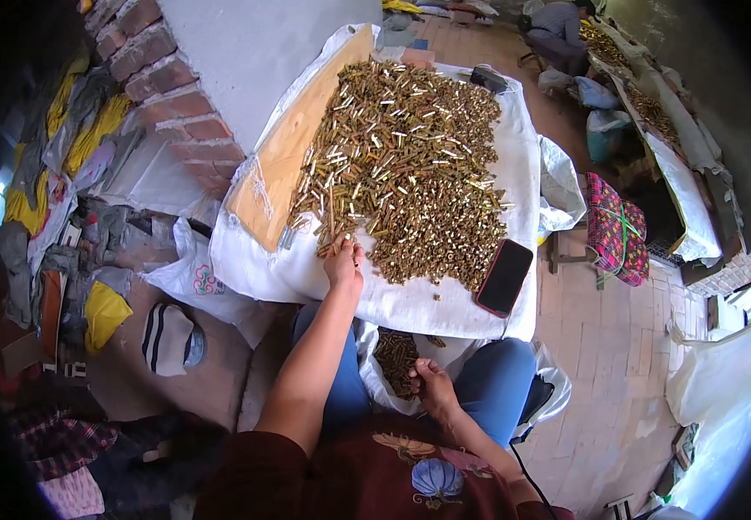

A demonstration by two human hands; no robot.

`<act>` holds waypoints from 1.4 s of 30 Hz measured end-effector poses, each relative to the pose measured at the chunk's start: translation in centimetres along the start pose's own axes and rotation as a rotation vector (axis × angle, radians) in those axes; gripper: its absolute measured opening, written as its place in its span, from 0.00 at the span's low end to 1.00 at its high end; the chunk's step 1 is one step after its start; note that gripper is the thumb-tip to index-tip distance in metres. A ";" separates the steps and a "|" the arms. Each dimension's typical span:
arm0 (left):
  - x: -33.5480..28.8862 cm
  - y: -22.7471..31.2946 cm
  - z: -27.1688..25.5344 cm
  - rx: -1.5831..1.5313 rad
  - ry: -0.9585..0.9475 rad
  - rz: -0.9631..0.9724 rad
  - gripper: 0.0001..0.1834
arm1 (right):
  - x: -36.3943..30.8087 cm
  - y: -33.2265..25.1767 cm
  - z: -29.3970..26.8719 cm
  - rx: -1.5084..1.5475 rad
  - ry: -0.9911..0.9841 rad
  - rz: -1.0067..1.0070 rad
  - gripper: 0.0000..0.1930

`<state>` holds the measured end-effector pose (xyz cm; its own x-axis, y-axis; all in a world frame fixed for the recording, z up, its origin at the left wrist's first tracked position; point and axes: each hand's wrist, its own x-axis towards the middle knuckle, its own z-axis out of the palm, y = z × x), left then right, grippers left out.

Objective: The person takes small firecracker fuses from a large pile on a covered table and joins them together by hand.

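Observation:
A wide heap of small brass-coloured metal fasteners covers the white cloth on the table. Long, rod-like pieces lie on its left and far side; short, nut-like ones gather on the right and near side. My left hand reaches to the near left edge of the heap, fingers closed in a pinch among the long pieces. Between my knees is a white bag with many long metal pieces inside. My right hand is over its right side, fingers curled together. What either hand grips is too small to make out.
A dark phone lies at the table's near right corner. A wooden board borders the heap's left side. To the right, a stool carries a tied patterned cushion. Another person sits at a farther table. Bags and cloths clutter the left.

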<state>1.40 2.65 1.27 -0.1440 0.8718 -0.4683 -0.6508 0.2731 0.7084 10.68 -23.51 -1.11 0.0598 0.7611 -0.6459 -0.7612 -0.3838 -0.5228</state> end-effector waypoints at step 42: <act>-18.7 -2.6 -8.5 0.638 -0.545 -0.328 0.08 | -1.8 -2.0 1.3 0.220 -0.288 -0.116 0.05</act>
<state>-0.61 -17.86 3.72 0.4555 0.7376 -0.4984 -0.0362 0.5748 0.8175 11.31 -23.41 1.79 -0.0067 0.9206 -0.3903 -0.8823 -0.1891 -0.4309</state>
